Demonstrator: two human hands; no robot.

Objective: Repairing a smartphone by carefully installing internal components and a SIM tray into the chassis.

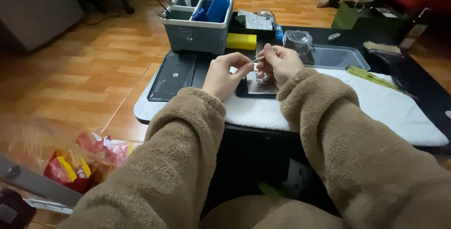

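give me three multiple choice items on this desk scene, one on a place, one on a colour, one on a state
1. Where is the grey basket?
A. at the table's far left, behind the hands
B. on the floor
C. on the white towel

2. What colour is the block beside the basket?
A. red
B. yellow
C. green

3. How do the left hand and right hand stand?
A. flat on the towel
B. in the lap
C. raised, both pinching a thin metal tool

Answers: 1 A, it stands on the tabletop beyond the hands. 2 B, its face is plainly yellow. 3 C, fingertips of both meet at the tool above the white towel.
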